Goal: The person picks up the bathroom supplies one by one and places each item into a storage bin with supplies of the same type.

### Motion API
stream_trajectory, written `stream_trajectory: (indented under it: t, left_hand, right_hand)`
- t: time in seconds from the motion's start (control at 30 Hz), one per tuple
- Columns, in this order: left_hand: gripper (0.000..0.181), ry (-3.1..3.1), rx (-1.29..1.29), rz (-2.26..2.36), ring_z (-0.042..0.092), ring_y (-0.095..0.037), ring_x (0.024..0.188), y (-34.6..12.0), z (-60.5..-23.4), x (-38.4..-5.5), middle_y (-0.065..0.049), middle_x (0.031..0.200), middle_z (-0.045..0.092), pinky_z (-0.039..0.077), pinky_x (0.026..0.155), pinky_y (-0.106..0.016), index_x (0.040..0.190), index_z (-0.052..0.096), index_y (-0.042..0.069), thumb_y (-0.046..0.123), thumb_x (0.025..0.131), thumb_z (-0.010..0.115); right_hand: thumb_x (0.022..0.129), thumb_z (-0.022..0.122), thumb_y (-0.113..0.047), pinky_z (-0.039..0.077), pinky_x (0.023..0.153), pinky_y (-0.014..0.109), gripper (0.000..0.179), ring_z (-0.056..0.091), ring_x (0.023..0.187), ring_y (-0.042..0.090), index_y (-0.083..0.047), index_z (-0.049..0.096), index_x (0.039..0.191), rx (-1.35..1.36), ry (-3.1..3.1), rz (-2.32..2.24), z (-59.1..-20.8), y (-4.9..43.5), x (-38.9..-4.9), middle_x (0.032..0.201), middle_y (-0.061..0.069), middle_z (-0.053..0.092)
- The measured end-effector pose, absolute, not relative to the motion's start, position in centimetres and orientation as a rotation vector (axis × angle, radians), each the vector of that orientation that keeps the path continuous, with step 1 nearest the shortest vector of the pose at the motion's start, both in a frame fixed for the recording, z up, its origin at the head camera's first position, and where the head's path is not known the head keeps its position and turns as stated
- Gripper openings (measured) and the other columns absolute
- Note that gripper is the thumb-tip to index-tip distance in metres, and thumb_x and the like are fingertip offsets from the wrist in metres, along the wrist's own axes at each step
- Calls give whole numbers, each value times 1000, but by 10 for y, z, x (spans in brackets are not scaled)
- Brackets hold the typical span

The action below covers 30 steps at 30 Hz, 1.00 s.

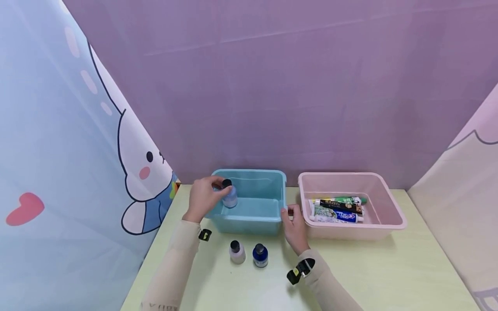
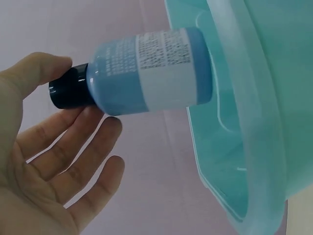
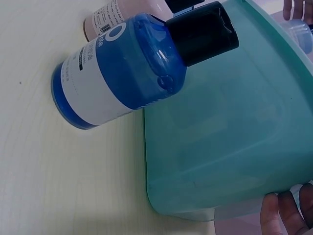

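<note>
My left hand (image 1: 202, 196) pinches a light blue bottle (image 2: 146, 71) by its black cap, between the thumb and fingers. That bottle hangs inside the left part of a teal plastic bin (image 1: 247, 225), below rim height; whether it touches the bin floor I cannot tell. At the bin's right front corner, my right hand (image 1: 295, 229) grips the rim, fingers partly hidden. Just in front of the bin, a pale pink bottle (image 1: 237, 254) and a dark blue bottle (image 1: 260, 255) stand upright on the table, both black-capped.
To the right of the teal bin stands a pink bin (image 1: 350, 233) with several toothpaste tubes (image 1: 338, 206) lying in it. Both bins sit on a pale yellow table (image 1: 412, 259). Behind is a purple cloth wall (image 1: 272, 86); a printed curtain (image 1: 70, 129) hangs at the left.
</note>
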<state>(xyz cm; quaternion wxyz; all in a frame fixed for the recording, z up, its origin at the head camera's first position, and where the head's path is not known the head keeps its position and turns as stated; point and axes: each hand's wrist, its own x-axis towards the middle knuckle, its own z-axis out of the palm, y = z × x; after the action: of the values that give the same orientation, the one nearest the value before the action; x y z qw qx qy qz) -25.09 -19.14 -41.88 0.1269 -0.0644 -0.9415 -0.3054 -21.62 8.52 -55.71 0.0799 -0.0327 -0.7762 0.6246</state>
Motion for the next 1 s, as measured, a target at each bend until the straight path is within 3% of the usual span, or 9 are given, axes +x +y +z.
stream_trajectory:
  t: [0.63,0.83,1.0]
  left_hand:
    - [31,-2980,-364,-531,69,-18,81,-189,-414,-292,-1,94,77,58,72,-39,101,79,15,42,85,81]
    - [22,-3020,-422,-480,58,-17,65,-185,-416,-303,3,75,69,42,54,-32,81,73,18,39,85,81]
    - [29,-3073,-452,-485,52,-17,60,-180,-414,-313,3,63,56,36,52,-31,70,68,16,36,85,82]
  right_hand:
    - [106,53,-25,48,87,32,22,54,103,22,-5,54,117,-87,-2314,1842,-559,85,-217,113,13,59]
    - [106,55,-24,48,86,30,19,54,101,20,-6,54,115,-64,-2304,1845,-561,85,-216,112,11,60]
    - [106,54,-24,48,86,31,20,54,102,20,-7,54,115,-76,-2304,1854,-560,85,-217,113,11,59]
